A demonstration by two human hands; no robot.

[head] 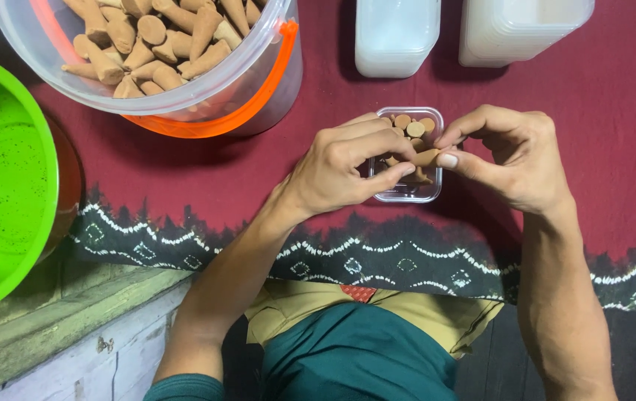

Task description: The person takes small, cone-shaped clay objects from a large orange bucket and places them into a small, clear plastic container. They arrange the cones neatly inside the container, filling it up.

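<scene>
here, over a maroon patterned cloth (600, 111), both hands pinch one brown cone (426, 157) above a small clear box (414, 194).

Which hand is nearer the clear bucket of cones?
Left. The left hand is over the small clear box's left edge, on the side facing the bucket; the right hand is past the box, farther away.
</scene>
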